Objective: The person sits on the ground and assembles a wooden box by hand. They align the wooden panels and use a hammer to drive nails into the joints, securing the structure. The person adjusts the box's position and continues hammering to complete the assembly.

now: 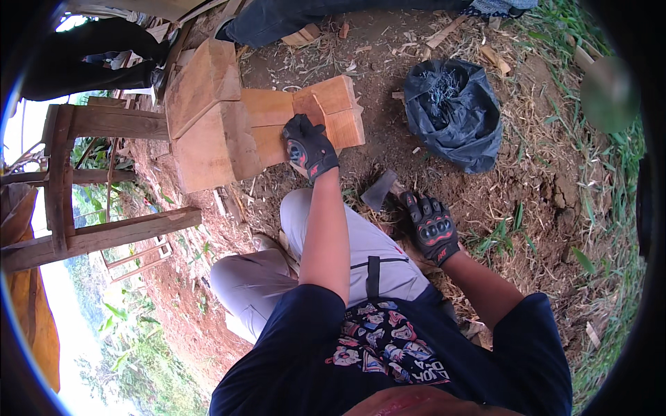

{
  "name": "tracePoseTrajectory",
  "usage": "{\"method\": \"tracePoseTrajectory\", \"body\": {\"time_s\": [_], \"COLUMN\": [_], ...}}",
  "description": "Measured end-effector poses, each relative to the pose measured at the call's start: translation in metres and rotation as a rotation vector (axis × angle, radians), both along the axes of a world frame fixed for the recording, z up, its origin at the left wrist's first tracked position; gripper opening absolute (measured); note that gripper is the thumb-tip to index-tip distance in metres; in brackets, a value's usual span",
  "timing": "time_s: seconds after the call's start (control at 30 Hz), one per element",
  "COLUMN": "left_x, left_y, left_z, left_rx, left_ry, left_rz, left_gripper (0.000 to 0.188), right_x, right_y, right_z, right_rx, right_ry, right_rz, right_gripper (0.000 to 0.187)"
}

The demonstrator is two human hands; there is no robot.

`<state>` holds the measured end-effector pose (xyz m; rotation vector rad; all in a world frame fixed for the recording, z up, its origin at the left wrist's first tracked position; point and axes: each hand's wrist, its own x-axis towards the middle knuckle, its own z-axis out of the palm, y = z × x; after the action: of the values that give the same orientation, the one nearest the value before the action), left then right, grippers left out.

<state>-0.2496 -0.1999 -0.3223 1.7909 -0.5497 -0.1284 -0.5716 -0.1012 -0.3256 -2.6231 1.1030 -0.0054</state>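
Two gloved hands, left hand (309, 147) on wood block (277, 128) edge, right hand (431, 227) gripping hatchet (381, 189)

Gloved left hand (309, 147) pressing on carved wooden block (236, 121), gloved right hand (431, 225) gripping hatchet (383, 190), black bag of nails (454, 114) nearby

Outdoors, daylight. Bare red dirt ground (444, 166) w/ wood chips + dry straw. Black plastic bag (454, 114) lies on it; grass (610, 208) just right of bag, rough timber frame (90, 180) far left of bag, green slope below the frame.
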Motion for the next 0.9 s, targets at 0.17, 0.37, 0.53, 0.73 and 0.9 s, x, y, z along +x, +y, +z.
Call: {"method": "tracePoseTrajectory", "body": {"time_s": [0.17,0.37,0.53,0.73,0.9], "left_x": [0.024,0.041,0.039,0.051,0.046], "left_y": [-0.001,0.009,-0.002,0.002,-0.001], "left_z": [-0.023,-0.026,-0.032,-0.047,-0.045], "left_rx": [0.327,0.499,0.369,0.172,0.312], "left_ry": [-0.406,-0.569,-0.463,-0.294,-0.412], "left_rz": [-0.02,0.025,0.047,0.007,-0.001], "left_gripper": [0.025,0.03,0.021,0.022,0.024], "right_x": [0.0,0.004,0.0,0.005,0.005], "right_y": [-0.004,-0.003,-0.004,-0.005,-0.006], "right_z": [0.009,0.001,0.0,0.01,0.015], "right_rx": [0.03,0.01,0.008,0.05,0.107], "right_ry": [-0.033,-0.057,-0.013,-0.064,-0.016], "right_rz": [0.003,0.031,0.017,0.012,0.0], "right_gripper": [0.074,0.072,0.074,0.077,0.081]}}
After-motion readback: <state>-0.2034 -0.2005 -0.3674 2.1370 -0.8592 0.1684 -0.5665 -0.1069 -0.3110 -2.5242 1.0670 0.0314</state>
